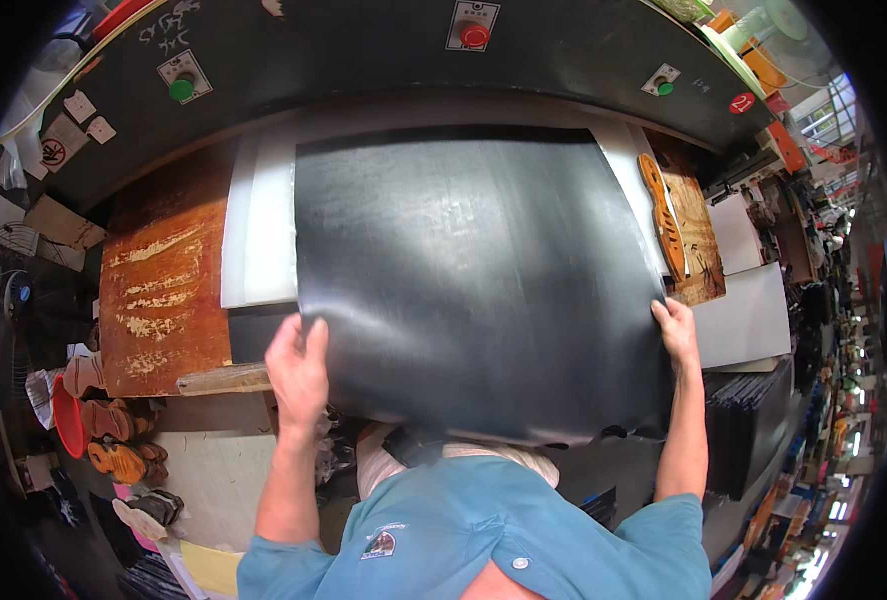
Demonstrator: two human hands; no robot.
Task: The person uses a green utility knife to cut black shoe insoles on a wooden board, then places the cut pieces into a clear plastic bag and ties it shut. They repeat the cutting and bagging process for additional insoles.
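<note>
A large, smooth black sheet (463,260), rubber-like in look, lies across white boards (263,230) on the machine bed. Its near edge sags toward my body. My left hand (298,370) pinches the sheet's left edge, with the thumb showing beside it. On the opposite edge my right hand (675,328) grips the sheet between thumb and fingers. Just beyond my right hand, an orange sole-shaped cutting die (661,215) with slots rests beside the sheet. The fingers under the sheet are hidden.
A dark machine beam (363,60) with a red button (474,37) and green buttons (182,89) spans the far side. Worn brown board (158,290) shows at left. More sole-shaped pieces (118,460) lie by a red bowl (69,415). Stacked black sheets (748,425) stand at right.
</note>
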